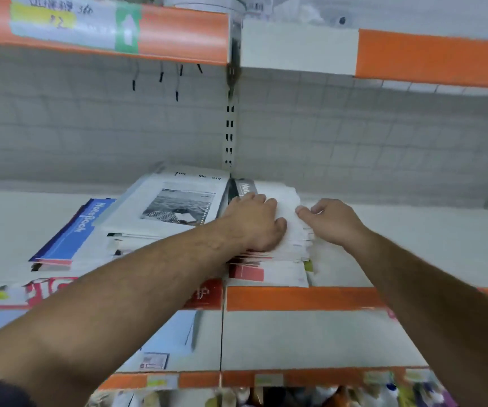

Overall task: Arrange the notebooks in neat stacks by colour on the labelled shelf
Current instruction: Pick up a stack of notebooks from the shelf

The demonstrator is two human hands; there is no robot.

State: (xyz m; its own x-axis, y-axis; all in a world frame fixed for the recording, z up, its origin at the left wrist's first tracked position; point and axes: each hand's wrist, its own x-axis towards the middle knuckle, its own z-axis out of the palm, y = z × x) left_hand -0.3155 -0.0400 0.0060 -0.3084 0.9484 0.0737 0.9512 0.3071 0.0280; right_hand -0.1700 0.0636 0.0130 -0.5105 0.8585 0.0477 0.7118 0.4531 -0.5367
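shelf (413, 245) white, orange-edged | photo stack (178, 207) centre, blue notebook (72, 233) askew at left, likely unsorted | white stack (286, 201) beside them, seemingly squared up | left hand (254, 221) flat on top | right hand (330, 221) pinches its right edge | roughly midway

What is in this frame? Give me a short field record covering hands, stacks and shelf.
left hand: palm down on top of the white notebook stack
right hand: fingers curled at that stack's right edge; grip unclear
white notebook stack: mid-shelf, edges uneven
photo-cover notebook: tops the stack just to the left
blue notebook: further left, lying askew
shelf: pale deck with an orange front strip
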